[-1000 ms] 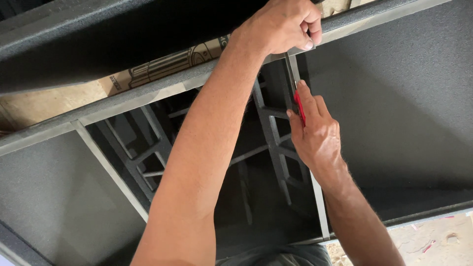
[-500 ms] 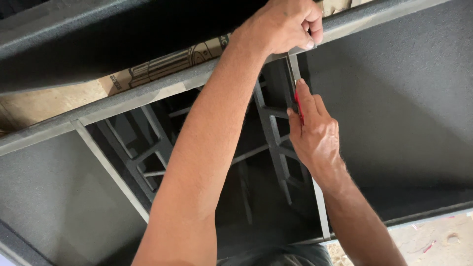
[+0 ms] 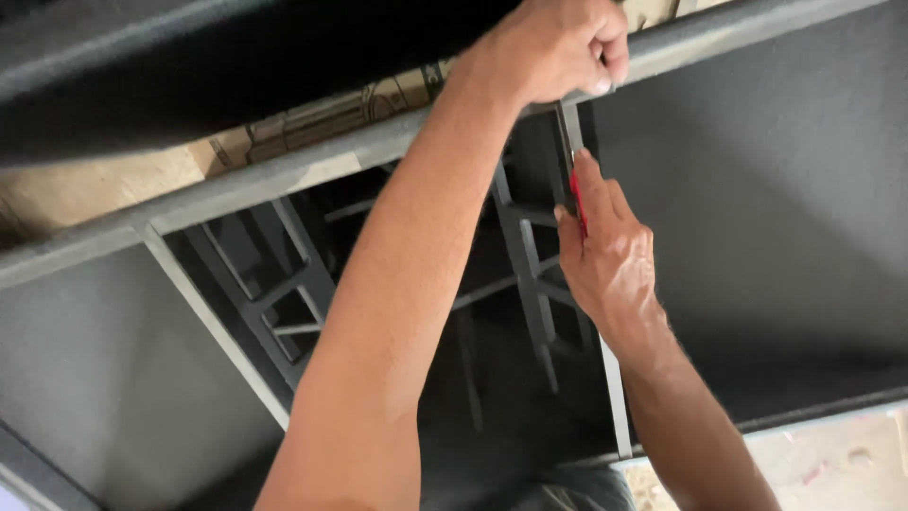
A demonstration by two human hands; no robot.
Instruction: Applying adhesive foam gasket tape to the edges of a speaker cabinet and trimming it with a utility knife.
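Observation:
My left hand point(image 3: 560, 45) reaches up across the view. It is clenched where a thin grey upright strip point(image 3: 616, 397) meets the long grey cross rail point(image 3: 284, 172) of a dark painted cabinet. Its fingers seem to pinch the strip's top end, but I cannot tell exactly. Just below, my right hand point(image 3: 610, 260) presses against the same strip. It holds a slim red-handled tool point(image 3: 576, 201) along its forefinger, and the tool's tip is hidden.
A large dark grey panel point(image 3: 766, 189) fills the right side and another point(image 3: 85, 378) the lower left. Grey lattice bracing point(image 3: 284, 289) shows inside the opening. Bare wood board point(image 3: 312, 118) lies beyond the rail, and pale dusty floor point(image 3: 832, 464) shows at bottom right.

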